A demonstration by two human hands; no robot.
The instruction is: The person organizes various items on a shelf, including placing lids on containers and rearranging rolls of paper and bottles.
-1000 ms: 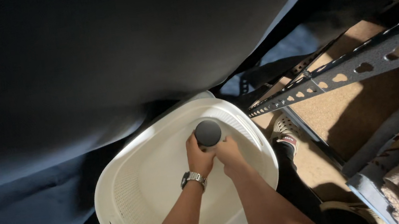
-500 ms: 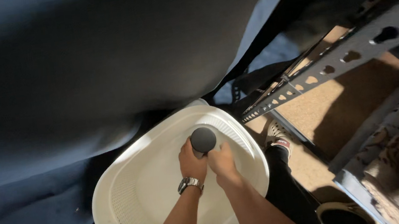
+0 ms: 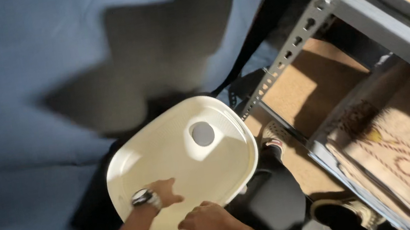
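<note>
A white, perforated plastic shell with a raised rim lies tilted below me. A round grey knob sits in its far part, with nothing touching it. My left hand, a watch on its wrist, rests flat on the shell's near surface with fingers spread. My right hand is curled over the shell's near rim, knuckles up. Whether its fingers wrap under the rim is hidden.
A grey metal shelf upright with holes runs diagonally on the right, with wooden boards behind it. Blue fabric fills the left. Below are dark trousers, a light shoe and a patterned rug.
Both hands have let go of the grey knob and drawn back to the shell's near edge. The view has brightened and shifted, with the shell now further from me.
</note>
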